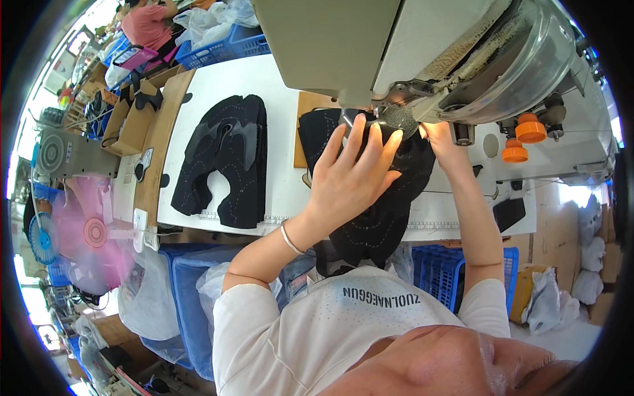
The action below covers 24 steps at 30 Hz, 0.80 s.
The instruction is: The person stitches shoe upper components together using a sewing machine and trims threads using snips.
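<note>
A black shoe upper [370, 228] with dashed white lines lies under the head of a sewing machine [330, 46] and hangs over the table's near edge. My left hand [353, 165] rests on it with fingers stretched out and spread. At its right edge, close to the machine's needle area, the fingertips of my right hand [446, 142] are pinched together on the material. The needle itself is hidden behind machine parts. To the left, a stack of flat, U-shaped black shoe uppers [247, 148] lies on the white table [281, 99].
A pink fan [96, 231] stands at the left beside a cardboard box [125, 125]. Blue crates [439, 274] sit below the table, some with plastic bags. Orange knobs [530, 128] stick out at the machine's right. Another person in pink [145, 26] sits at the far left.
</note>
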{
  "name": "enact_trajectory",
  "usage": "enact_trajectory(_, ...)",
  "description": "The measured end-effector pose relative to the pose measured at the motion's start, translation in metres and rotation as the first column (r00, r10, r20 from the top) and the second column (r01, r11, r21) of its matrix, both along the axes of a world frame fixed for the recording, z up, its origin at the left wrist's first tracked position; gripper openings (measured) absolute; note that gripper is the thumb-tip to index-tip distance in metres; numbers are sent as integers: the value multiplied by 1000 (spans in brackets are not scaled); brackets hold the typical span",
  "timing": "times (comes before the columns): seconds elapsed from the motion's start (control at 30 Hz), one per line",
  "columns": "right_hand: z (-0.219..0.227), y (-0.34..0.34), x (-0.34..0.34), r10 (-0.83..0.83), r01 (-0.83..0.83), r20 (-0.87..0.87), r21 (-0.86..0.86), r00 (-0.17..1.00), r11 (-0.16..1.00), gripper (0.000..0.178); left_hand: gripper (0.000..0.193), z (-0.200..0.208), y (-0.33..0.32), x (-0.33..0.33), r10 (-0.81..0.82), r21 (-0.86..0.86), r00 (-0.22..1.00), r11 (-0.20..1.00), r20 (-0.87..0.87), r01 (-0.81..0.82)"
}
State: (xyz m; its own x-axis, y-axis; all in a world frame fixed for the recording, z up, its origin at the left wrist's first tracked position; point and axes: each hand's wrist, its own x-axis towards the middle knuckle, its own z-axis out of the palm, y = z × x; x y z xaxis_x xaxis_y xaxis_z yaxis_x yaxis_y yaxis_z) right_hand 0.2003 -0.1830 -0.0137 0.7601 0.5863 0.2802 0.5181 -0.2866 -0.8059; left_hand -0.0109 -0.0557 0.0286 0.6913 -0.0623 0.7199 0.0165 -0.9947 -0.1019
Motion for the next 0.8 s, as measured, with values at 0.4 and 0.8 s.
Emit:
enact_trajectory(0.4, 42, -4, -60, 129, -47, -225, 337, 966, 940, 13, 38, 8, 8, -5, -8, -114, 1000, 993, -2, 8)
enact_trajectory(0.8, 40, -5, -112, 116, -13, -244, 388, 963, 921, 16, 29, 11, 44, 4, -143, -48, 980, 987, 140, 151)
